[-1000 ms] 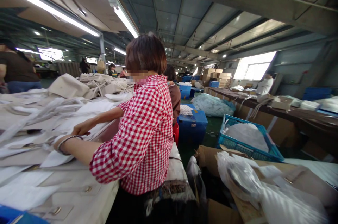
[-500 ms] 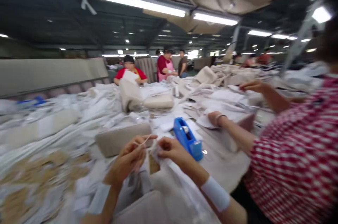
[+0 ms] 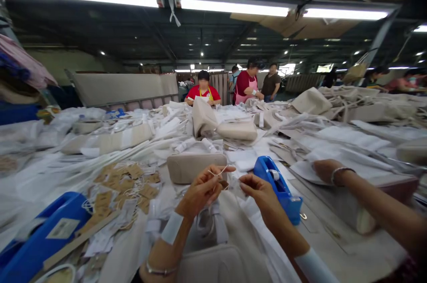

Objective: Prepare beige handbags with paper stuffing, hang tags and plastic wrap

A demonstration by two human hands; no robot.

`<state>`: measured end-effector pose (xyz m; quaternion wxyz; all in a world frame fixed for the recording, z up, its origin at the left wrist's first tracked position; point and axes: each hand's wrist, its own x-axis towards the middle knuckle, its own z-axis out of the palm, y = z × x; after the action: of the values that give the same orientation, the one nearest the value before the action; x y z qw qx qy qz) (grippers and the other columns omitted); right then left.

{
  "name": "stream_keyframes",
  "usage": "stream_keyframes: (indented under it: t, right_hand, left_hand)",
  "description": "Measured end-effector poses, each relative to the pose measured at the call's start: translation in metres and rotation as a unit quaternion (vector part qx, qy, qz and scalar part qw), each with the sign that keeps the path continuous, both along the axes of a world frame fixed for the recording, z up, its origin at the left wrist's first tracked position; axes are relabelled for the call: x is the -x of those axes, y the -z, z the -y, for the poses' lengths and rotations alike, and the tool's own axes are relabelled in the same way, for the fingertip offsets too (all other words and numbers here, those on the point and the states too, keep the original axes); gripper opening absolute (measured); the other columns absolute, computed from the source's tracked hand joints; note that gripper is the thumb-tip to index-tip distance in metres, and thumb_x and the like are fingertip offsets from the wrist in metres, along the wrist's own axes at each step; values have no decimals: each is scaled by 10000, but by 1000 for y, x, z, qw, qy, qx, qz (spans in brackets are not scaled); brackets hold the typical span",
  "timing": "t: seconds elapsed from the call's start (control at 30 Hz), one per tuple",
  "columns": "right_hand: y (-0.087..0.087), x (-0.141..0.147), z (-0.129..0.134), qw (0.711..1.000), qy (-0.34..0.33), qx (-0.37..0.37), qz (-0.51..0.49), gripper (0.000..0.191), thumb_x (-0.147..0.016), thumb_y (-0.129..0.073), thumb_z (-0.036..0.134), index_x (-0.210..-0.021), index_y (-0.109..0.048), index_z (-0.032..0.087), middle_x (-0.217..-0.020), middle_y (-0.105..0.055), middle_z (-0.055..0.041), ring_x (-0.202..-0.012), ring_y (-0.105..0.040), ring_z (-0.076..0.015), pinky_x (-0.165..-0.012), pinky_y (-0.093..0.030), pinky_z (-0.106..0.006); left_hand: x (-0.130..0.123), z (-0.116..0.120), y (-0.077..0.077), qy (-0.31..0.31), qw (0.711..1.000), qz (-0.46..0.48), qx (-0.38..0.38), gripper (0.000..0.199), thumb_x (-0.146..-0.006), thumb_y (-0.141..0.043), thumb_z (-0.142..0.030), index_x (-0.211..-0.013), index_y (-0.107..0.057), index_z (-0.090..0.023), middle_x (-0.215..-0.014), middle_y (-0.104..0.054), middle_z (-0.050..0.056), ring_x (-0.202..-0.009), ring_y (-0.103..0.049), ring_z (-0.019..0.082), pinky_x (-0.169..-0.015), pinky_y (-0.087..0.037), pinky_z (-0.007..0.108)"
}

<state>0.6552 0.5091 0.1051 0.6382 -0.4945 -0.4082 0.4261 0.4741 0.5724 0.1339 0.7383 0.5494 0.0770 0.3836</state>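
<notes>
A thin white string [image 3: 218,171] is looped over the fingers of my left hand [image 3: 200,190], which pinches it with the forefinger stretched out. A small brown tag [image 3: 224,183] shows beside these fingertips. Just to the right, my right hand [image 3: 262,194] has thumb and fingers pinched together. Something pale and see-through is at its fingertips, too small to name. Below both hands lies a beige bag [image 3: 210,265] with wrapped straps and white sheet material. Behind my left hand stands another beige bag [image 3: 196,168]. A blue tape dispenser [image 3: 278,189] sits by my right hand.
Brown tags with strings [image 3: 128,185] lie in a heap at the left, near a second blue tape dispenser [image 3: 50,234]. A co-worker's arm [image 3: 370,198] reaches in from the right over white sheets. More bags [image 3: 310,101] and people stand farther back.
My view has swung left, so the scene sits farther right and the second dispenser shows. My right hand has come away from the white material, and the hands are slightly apart.
</notes>
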Motion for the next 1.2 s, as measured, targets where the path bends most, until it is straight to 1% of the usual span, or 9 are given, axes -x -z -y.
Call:
stream_keyframes:
  t: [0.43,0.57,0.63,0.7,0.77,0.9,0.97,1.1,1.2]
  right_hand:
    - [5,-16,-3,992,-52,46,-110,332,-608,-821,322,-879,-674,199,-786,-647,1,-667,-575,-137,-652,-430,-284]
    - [16,-6,-4,989,-114,83,-38,320,-615,-796,328,-867,-659,187,-638,-564,39,-519,-470,-97,-545,-365,-264]
    - [18,-2,-5,989,-125,78,33,344,-572,-803,290,-871,-665,193,-686,-594,16,-615,-544,-148,-601,-414,-299]
    - [12,2,-5,989,-111,19,94,543,-539,-805,206,-1061,-657,236,-963,-665,-40,-965,-602,-252,-834,-455,-393]
    - [1,8,-4,984,-131,-50,110,877,-565,-777,134,-1362,-466,327,-1271,-581,-52,-1253,-470,-276,-1028,-363,-451]
    - [-20,25,-10,962,-258,-86,24,1174,-592,-775,128,-1504,-94,415,-1334,-507,-60,-1131,-561,-257,-922,-464,-445]
    - [-23,33,-16,961,-269,-67,-7,1128,-571,-795,151,-1491,-188,390,-1188,-575,-44,-978,-613,-228,-822,-500,-391]
    - [-22,43,-26,964,-258,-65,15,614,-646,-759,214,-1236,-597,265,-980,-618,-21,-855,-591,-181,-738,-484,-305]
    - [-23,45,-31,966,-249,-74,-5,415,-672,-758,257,-1080,-692,221,-910,-619,-14,-731,-536,-128,-666,-443,-252]
  left_hand:
    - [0,1,-2,-11,1000,11,14,208,-870,-645,-329,-820,-543,-155,-1121,-639,73,-355,-343,-51,-367,-110,182]
    - [0,-1,3,0,1000,16,-10,183,-906,-594,-319,-837,-539,-159,-1200,-605,78,-379,-378,-44,-368,-152,178]
    - [0,-1,5,18,1000,7,-21,184,-906,-592,-329,-846,-543,-162,-1158,-620,74,-373,-403,-33,-354,-183,171]
    - [0,-1,8,40,999,-8,-35,192,-903,-593,-344,-859,-548,-163,-1093,-640,73,-373,-457,-6,-344,-237,166]
    - [-1,0,8,58,997,-24,-47,190,-901,-591,-347,-866,-547,-166,-1043,-655,70,-393,-531,37,-349,-304,167]
    - [1,-1,5,32,999,-5,-31,157,-930,-544,-305,-847,-525,-174,-965,-681,53,-413,-592,80,-399,-403,185]
    - [3,-2,2,10,1000,12,-16,143,-933,-539,-296,-856,-521,-177,-861,-691,43,-398,-580,86,-376,-386,177]
    - [6,-6,0,-12,1000,23,-7,166,-907,-587,-317,-855,-532,-169,-701,-684,40,-376,-536,87,-321,-323,153]
    - [11,-14,1,-52,998,41,5,198,-882,-625,-335,-890,-577,-143,-658,-676,50,-435,-552,94,-351,-340,147]
